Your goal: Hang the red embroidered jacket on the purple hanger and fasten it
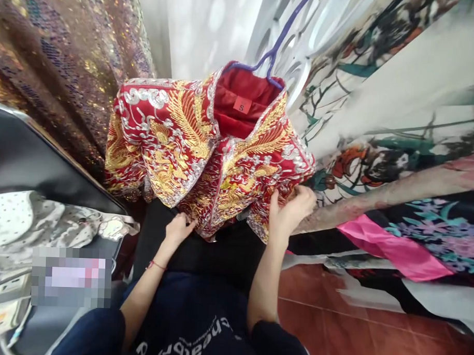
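Observation:
A red jacket (184, 139) with gold and silver embroidery hangs in front of me on a purple hanger (278, 44). Its collar is spread, showing red lining and a red size label (242, 104) marked S. My left hand (180, 228) pinches the lower front hem near the middle, fingers closed on the cloth. My right hand (294, 208) is at the sleeve on the right, thumb on the near side and fingers bent round the cloth's edge. The lower part of the jacket hangs over black cloth at my lap.
On the left, a black chair (23, 154) carries a spotted cloth bag (56, 223) and a power strip (7, 304). A sequined garment (82, 48) hangs behind it. Floral-printed fabric (363, 135) hangs at right, above a pink ribbon (393, 247) and red floor tiles (333, 315).

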Available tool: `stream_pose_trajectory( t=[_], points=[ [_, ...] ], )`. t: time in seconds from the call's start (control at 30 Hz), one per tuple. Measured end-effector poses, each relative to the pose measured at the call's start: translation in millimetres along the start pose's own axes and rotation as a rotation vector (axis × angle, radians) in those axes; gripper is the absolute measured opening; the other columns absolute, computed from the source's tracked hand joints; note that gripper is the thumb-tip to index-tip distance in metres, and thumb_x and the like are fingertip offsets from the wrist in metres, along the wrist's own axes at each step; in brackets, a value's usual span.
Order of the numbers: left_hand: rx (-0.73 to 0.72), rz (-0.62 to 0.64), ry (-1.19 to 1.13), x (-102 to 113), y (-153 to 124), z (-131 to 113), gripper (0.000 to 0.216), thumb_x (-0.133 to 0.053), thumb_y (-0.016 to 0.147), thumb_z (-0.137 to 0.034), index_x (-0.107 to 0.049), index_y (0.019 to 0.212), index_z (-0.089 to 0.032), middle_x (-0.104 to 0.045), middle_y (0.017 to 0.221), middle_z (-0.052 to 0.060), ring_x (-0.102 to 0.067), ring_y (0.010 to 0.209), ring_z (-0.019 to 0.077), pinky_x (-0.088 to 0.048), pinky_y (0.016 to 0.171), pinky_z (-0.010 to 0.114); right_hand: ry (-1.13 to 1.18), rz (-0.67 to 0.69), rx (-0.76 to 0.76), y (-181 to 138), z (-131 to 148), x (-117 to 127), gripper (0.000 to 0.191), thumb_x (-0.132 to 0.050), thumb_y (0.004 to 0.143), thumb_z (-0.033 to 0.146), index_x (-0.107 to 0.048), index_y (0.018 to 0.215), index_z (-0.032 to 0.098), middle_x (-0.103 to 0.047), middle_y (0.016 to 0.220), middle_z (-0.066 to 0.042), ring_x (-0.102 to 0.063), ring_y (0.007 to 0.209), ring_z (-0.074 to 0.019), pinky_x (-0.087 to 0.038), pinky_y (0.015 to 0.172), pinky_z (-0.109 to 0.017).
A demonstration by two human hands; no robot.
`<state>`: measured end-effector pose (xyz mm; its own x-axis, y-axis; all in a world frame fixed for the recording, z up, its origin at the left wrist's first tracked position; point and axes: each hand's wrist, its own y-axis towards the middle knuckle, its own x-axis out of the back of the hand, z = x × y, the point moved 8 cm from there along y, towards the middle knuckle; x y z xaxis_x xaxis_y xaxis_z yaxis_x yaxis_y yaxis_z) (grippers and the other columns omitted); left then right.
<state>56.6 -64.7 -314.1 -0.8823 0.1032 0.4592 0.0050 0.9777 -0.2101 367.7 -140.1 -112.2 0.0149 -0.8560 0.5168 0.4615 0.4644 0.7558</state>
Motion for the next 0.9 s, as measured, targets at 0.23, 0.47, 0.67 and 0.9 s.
stream_pose_trajectory(
  t=[0.23,0.47,0.67,0.9],
  points=[
    [-0.362,-0.414,0.443,71,24,-69,0.041,-0.068,0.086,-0.052,-0.038,0.080,-0.024,-0.052,0.081,0.001,-0.055,0.076,0.0192,-0.038,0.067,0.028,0.247,-0.015,0.174,-45,72,-18,0.024,-0.067,0.090,0.044,-0.057,0.090,0.022,-0.059,0.087,-0.007,-0.057,0.082,-0.0219,-0.046,0.076,-0.038],
    [-0.340,-0.263,0.483,59,50,-102,0.019,-0.063,0.084,-0.022,-0.046,0.075,-0.023,-0.054,0.069,0.000,-0.057,0.067,0.0190,-0.033,0.064,0.028,0.145,0.303,0.229,-63,127,-86,0.044,-0.059,0.092,0.058,-0.052,0.068,0.023,-0.053,0.064,-0.001,-0.051,0.063,-0.0172,-0.039,0.067,-0.032],
    [-0.467,-0.004,0.365,32,3,-130,0.017,-0.058,0.082,-0.018,-0.044,0.073,-0.023,-0.050,0.062,-0.002,-0.052,0.056,0.0160,-0.037,0.061,0.027,0.376,0.542,0.052,-62,125,-116,0.023,-0.048,0.093,0.031,-0.054,0.072,0.022,-0.058,0.068,-0.002,-0.051,0.058,-0.0158,-0.038,0.059,-0.029],
    [-0.662,0.077,0.447,-4,-25,-194,0.003,-0.057,0.088,-0.021,-0.059,0.089,-0.022,-0.066,0.072,0.002,-0.066,0.066,0.0217,-0.043,0.060,0.029,0.789,0.664,0.173,-18,107,-109,0.019,-0.046,0.089,0.033,-0.054,0.074,0.023,-0.061,0.073,-0.001,-0.056,0.069,-0.0182,-0.049,0.068,-0.033]
  ],
)
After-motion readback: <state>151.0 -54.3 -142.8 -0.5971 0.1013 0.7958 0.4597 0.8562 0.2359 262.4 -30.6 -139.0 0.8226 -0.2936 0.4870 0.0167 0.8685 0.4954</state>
